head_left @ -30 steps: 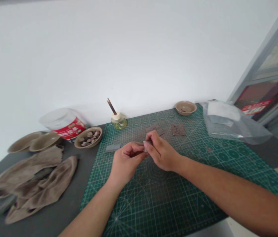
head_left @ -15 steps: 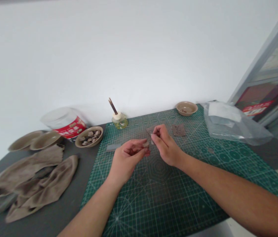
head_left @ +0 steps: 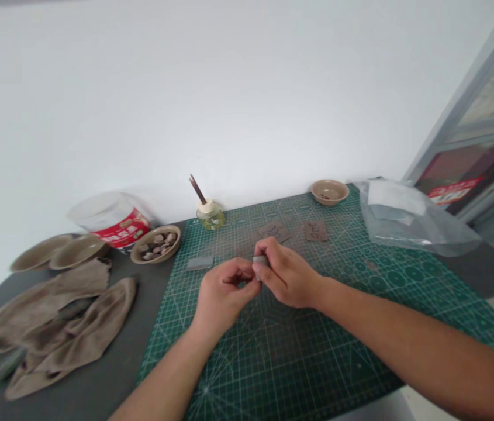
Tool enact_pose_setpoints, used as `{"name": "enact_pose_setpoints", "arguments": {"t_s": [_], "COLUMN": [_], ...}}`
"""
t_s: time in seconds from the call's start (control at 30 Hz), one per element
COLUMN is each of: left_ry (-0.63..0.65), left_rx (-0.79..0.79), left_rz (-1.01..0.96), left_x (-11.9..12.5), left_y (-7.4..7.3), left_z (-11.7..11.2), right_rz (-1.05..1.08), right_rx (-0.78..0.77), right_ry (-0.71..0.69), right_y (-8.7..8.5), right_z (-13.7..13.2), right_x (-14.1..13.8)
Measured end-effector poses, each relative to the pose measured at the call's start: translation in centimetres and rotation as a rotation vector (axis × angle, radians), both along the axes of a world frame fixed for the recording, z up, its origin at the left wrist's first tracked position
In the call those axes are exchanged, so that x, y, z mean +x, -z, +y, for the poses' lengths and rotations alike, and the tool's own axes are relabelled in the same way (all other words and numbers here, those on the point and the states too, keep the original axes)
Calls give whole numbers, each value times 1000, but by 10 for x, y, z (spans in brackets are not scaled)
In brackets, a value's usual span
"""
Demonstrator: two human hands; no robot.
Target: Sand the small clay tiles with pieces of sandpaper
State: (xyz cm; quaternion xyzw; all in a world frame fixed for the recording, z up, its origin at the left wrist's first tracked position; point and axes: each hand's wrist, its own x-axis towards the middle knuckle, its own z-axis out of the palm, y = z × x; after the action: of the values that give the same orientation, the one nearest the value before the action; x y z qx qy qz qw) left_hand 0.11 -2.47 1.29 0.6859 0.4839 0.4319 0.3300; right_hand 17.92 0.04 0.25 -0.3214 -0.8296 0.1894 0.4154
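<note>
Right hand [head_left: 288, 278] pinches small grey piece [head_left: 259, 259], mostly hidden by fingers; left hand [head_left: 224, 290] curled against it, closer than earlier.

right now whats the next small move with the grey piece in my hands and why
I'd probably use your left hand to turn the small grey piece over and check its other face, since your right hand has it pinched at the fingertips and your left fingers curl right beside it.
</note>
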Motion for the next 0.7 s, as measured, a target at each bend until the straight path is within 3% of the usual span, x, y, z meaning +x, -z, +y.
{"name": "enact_pose_setpoints", "arguments": {"t_s": [0.3, 0.47, 0.7], "left_ry": [40, 7, 46], "left_rx": [-49, -52, -73], "left_rz": [-133, -324, -393], "left_x": [0, -3, -3], "left_y": [-3, 1, 0], "left_z": [2, 13, 17], "right_rz": [7, 124, 221], "right_rx": [5, -199, -413], "right_ry": [1, 123, 23], "right_y": [-1, 2, -5], "right_z": [4, 17, 13], "right_x": [3, 11, 11]}}
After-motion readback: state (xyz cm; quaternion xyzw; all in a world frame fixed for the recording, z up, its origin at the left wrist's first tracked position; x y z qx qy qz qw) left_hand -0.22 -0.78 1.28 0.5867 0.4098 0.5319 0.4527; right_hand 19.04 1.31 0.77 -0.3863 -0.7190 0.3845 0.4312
